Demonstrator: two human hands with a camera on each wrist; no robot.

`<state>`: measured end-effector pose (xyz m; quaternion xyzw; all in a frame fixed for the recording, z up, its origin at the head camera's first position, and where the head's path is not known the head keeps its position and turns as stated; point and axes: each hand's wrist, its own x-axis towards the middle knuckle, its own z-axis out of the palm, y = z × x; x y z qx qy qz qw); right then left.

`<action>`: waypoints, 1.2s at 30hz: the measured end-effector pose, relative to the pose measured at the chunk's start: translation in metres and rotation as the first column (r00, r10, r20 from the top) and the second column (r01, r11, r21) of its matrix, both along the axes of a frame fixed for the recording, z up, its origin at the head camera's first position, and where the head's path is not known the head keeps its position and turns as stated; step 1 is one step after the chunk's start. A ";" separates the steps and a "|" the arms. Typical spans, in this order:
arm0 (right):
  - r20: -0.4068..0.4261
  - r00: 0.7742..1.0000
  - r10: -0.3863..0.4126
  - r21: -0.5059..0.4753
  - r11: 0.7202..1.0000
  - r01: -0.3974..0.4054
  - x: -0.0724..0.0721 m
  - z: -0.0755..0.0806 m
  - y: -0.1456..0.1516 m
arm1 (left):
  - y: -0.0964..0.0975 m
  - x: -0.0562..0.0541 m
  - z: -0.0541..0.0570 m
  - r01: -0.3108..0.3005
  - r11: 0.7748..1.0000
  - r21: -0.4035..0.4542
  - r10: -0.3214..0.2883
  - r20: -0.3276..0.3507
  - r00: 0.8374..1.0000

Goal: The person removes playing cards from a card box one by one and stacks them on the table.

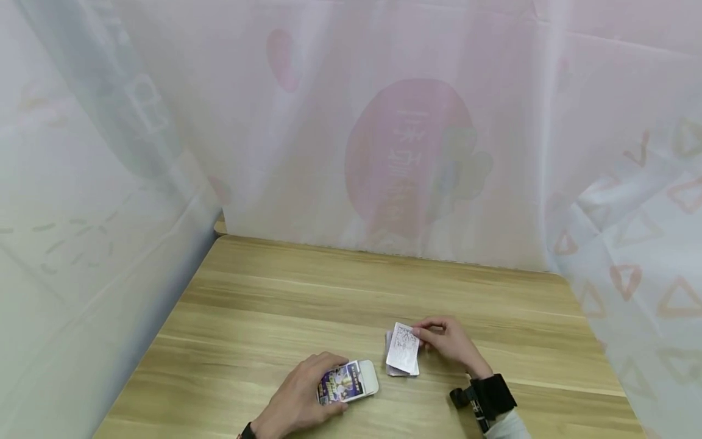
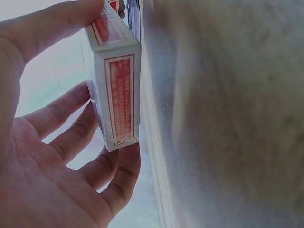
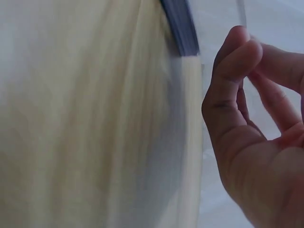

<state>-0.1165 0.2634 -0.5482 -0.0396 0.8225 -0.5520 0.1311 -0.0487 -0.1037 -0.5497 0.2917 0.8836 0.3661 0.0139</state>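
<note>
My left hand (image 1: 298,390) grips a small card box (image 1: 342,384), its thumb along one edge and its fingers along the opposite one. The box has a purple printed face and an open white flap pointing right. In the left wrist view, a white and red end of the box (image 2: 120,99) faces the palm. Between thumb and forefinger, my right hand (image 1: 452,344) pinches a playing card (image 1: 404,347) by its upper right edge. That card, pale with dark fine marks, overlaps a deck of cards (image 1: 414,370) on the table. The deck's dark side (image 3: 183,28) shows in the right wrist view.
The wooden table (image 1: 263,305) spreads around both hands. Printed translucent sheets (image 1: 307,152) hang at its back and sides. A black wrist strap (image 1: 493,393) with a small camera (image 1: 459,398) sits on the right wrist.
</note>
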 end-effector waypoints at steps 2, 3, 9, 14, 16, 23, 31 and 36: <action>-0.019 1.000 0.015 0.028 1.000 -0.015 -0.004 0.000 0.000 | 0.001 0.000 0.000 0.005 1.000 0.003 -0.005 0.005 1.000; -0.028 0.999 0.024 0.038 0.999 -0.023 -0.005 0.000 0.000 | 0.001 0.000 0.000 0.006 1.000 0.003 -0.006 0.007 1.000; -0.032 0.995 0.093 0.075 0.993 -0.091 -0.011 -0.003 -0.004 | 0.001 0.003 0.000 0.001 1.000 -0.001 -0.001 -0.016 1.000; -0.055 0.993 0.107 0.107 0.989 -0.101 -0.012 -0.005 -0.005 | 0.002 0.003 -0.001 0.008 1.000 0.005 -0.008 -0.010 1.000; -0.081 0.991 0.111 0.124 0.987 -0.101 -0.013 -0.005 -0.006 | 0.002 0.003 0.000 0.011 1.000 0.010 -0.011 -0.008 1.000; -0.104 0.987 0.122 0.156 0.982 -0.105 -0.013 -0.005 -0.008 | 0.002 0.002 0.000 0.012 1.000 0.006 -0.012 -0.011 1.000; -0.105 0.986 0.128 0.188 0.976 -0.106 -0.014 -0.009 -0.011 | 0.000 0.004 -0.001 0.012 1.000 -0.003 -0.012 0.006 1.000; -0.087 0.988 0.126 0.205 0.973 -0.106 -0.013 -0.009 -0.012 | -0.001 0.005 -0.001 0.008 1.000 -0.009 -0.008 0.002 1.000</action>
